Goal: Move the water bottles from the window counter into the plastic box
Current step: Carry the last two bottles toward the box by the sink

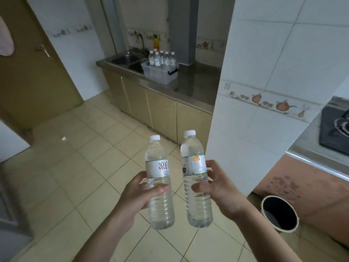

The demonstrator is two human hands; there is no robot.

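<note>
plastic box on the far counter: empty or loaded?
Loaded. Several capped bottles stand upright inside the plastic box, beside the sink.

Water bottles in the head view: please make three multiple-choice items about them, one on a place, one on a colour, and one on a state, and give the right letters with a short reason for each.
1. Where does the plastic box stand?
A. on the floor tiles
B. on the steel counter beside the sink
C. on the stove

2. What colour are the caps of the two held bottles?
A. white
B. blue
C. red

3. How is the left hand occupied?
A. it hangs free
B. it holds the box handle
C. its fingers grip an upright bottle

Answers:
1 B: the box sits on the counter just right of the sink, with several bottles already standing in it.
2 A: the left bottle and the right bottle both carry white caps.
3 C: the left hand wraps the left bottle, as the right hand wraps the other.
</note>
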